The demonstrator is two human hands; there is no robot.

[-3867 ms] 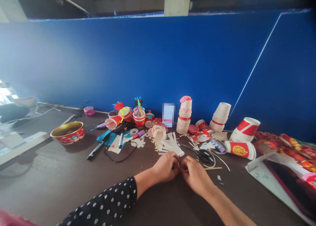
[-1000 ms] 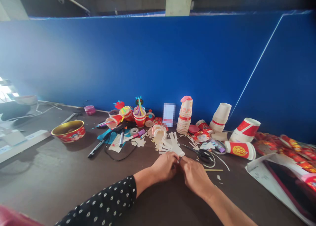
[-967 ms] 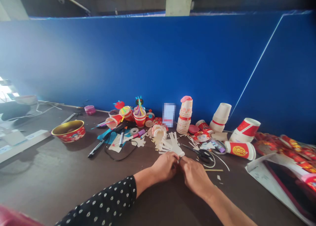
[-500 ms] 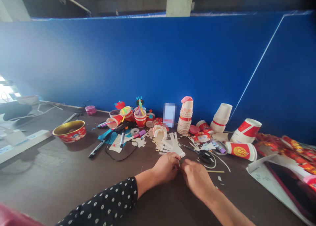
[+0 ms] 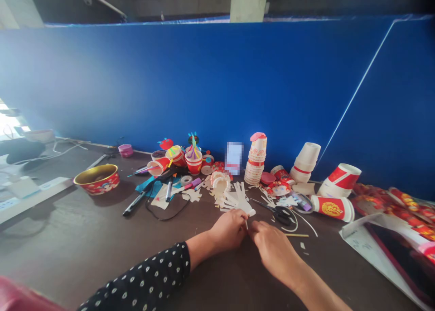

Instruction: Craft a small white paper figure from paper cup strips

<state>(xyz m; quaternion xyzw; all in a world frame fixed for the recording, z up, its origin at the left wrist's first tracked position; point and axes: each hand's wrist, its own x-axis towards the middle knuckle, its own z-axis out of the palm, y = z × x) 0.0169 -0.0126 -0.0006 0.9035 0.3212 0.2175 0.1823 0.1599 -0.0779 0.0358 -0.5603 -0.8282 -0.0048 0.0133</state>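
Note:
My left hand (image 5: 228,229) is closed in a pinch, with a thin white strip of paper (image 5: 247,225) showing at its fingertips. Fingers and thumb of my right hand (image 5: 272,243) are bent together right beside that strip. Whatever lies between the right fingertips is hidden. Just beyond the left knuckles, white cut paper strips (image 5: 239,195) fan out from a small rounded white end; whether they join the pinched strip I cannot tell. Black-handled scissors (image 5: 283,215) lie to the right of the strips, blades pointing left.
A paper cup stack (image 5: 256,161) stands behind my hands. At right are a red-and-white cup (image 5: 333,208) on its side and a dark tablet (image 5: 397,252). At left sit a red-and-gold bowl (image 5: 98,180), a black pen (image 5: 141,200) and decorated cups (image 5: 194,162). A blue partition (image 5: 204,84) rises behind.
Both hands stay almost in the same place, fingertips close together. The right hand's fingers have shifted very slightly. The whole view has moved a little.

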